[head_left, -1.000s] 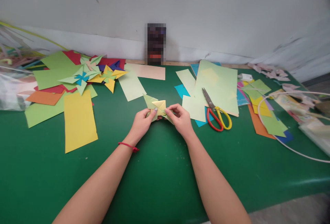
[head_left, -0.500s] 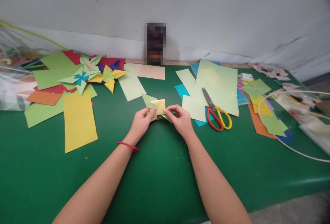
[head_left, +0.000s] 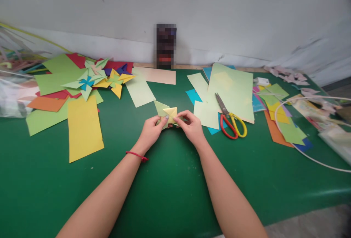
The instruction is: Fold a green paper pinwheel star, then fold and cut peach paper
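Between my two hands is a small folded paper piece, pale yellow in the middle with pale green points sticking out to the left and below. My left hand, with a red cord bracelet at its wrist, pinches the left side, thumb on top. My right hand pinches the right edge between thumb and fingers. Some fingertips are hidden under the paper. To the right lie scissors with one red and one yellow handle, blades resting on pale green sheets.
Finished folded paper stars lie on coloured sheets at the left, by a yellow sheet. A blurred dark upright object leans on the wall. A white cable loops over paper scraps at the right. All rests on a green tabletop.
The folded paper has shifted slightly right and down in my hands. My left thumb has slid a little right across it. Everything else stays in place.
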The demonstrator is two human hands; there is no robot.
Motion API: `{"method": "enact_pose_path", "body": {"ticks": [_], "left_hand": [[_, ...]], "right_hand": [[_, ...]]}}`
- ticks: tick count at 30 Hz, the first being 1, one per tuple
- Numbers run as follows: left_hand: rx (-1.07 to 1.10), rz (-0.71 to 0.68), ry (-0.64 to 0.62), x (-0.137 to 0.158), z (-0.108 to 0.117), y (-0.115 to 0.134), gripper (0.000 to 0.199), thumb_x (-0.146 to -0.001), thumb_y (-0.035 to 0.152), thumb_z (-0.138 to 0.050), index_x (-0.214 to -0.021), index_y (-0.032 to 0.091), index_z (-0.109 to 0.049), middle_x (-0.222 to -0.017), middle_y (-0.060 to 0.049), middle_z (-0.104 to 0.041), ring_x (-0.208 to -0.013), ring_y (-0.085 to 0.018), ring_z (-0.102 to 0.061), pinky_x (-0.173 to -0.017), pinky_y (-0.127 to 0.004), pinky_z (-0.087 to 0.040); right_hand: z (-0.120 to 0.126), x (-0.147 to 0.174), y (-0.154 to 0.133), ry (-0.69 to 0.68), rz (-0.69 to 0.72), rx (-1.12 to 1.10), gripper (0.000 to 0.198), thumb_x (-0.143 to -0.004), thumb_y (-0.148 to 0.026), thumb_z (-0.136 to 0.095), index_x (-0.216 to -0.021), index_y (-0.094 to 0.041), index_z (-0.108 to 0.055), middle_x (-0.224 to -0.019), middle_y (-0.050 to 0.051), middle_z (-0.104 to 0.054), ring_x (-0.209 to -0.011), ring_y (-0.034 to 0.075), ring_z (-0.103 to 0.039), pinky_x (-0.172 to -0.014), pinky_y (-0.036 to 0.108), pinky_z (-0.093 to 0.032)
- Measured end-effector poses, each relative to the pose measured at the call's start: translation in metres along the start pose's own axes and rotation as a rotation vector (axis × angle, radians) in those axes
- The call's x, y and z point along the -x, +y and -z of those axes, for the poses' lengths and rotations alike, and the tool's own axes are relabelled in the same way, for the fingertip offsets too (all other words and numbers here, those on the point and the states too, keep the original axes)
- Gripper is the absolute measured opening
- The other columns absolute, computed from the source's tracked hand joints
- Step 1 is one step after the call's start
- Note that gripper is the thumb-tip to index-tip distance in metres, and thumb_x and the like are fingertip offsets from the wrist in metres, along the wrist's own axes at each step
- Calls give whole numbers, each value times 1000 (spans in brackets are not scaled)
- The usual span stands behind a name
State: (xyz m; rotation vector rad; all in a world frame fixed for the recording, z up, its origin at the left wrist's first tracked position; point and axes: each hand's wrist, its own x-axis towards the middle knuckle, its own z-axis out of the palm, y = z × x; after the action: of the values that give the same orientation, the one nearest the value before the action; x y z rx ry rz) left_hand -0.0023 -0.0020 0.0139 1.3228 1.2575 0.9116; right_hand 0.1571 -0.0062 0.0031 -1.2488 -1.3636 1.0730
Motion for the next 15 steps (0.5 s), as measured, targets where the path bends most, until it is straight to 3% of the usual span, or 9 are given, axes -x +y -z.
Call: {"method": "enact_pose_path", "body": {"ticks": [9, 15], "left_hand": [[145, 54, 36, -2, 1, -1, 36, -79, 48, -54, -82, 15, -68, -72, -4, -69, -71, -18, -64, -71, -27, -47], [174, 64, 23, -1, 1, -1, 38, -78, 49, -56, -86, 14, -68, -75, -5, -70, -71, -18, -65, -72, -29, -49]], "right_hand": [[0, -3, 0, -14, -70, -143, 23, -75, -41, -62, -85, -21, -57, -75, 0, -56, -68, 14, -55, -52, 27, -54], [0, -4, 0, -7, -87, -158, 24, -72, -41, -65, -80, -21, -54, -74, 0, -56, -64, 13, -54, -51, 26, -53]]}}
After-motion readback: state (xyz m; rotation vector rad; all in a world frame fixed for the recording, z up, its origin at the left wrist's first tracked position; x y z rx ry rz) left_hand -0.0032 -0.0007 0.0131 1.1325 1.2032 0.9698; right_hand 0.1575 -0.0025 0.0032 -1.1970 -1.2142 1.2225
